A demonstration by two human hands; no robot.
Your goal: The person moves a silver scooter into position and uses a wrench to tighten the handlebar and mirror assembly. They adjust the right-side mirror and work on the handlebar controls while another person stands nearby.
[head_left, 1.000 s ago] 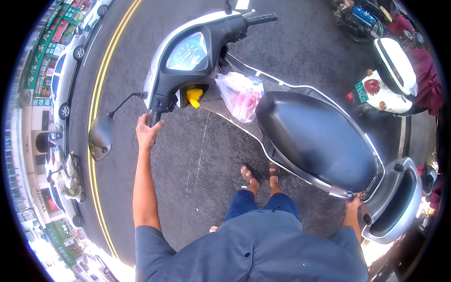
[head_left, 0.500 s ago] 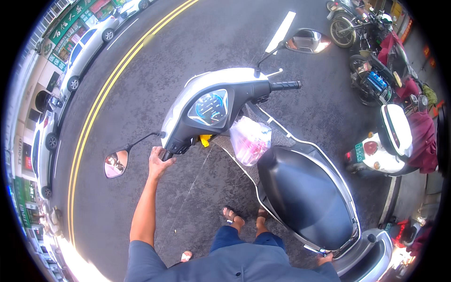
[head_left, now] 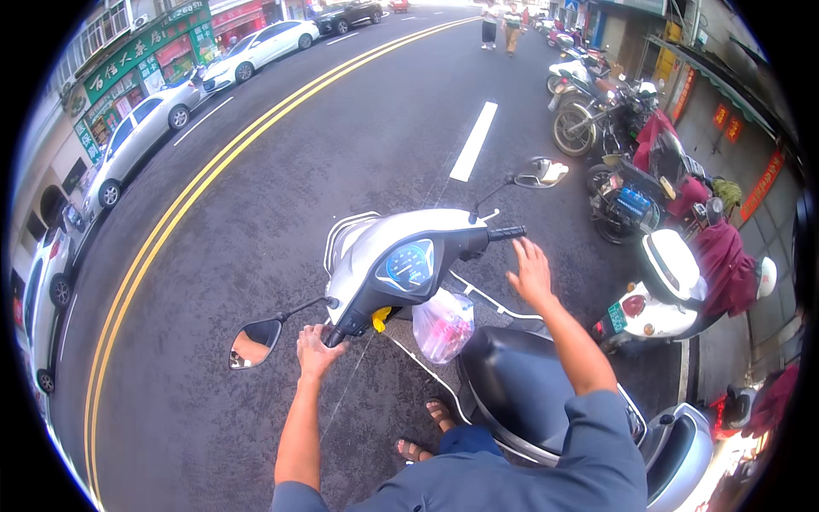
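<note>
Left hand (head_left: 317, 350) clamps scooter (head_left: 401, 269) grip; right hand (head_left: 531, 273) open, w/ fingers spread just below other grip (head_left: 507, 232). Pink bag (head_left: 442, 324) hangs under dash; green shop sign (head_left: 141, 49) upper left.

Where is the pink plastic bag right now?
In the head view, the pink plastic bag hangs at the scooter's front, just below the round blue dashboard and ahead of the black seat, between the person's two arms.

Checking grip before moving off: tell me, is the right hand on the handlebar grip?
No: the right hand hovers open just short of the right grip.
</note>
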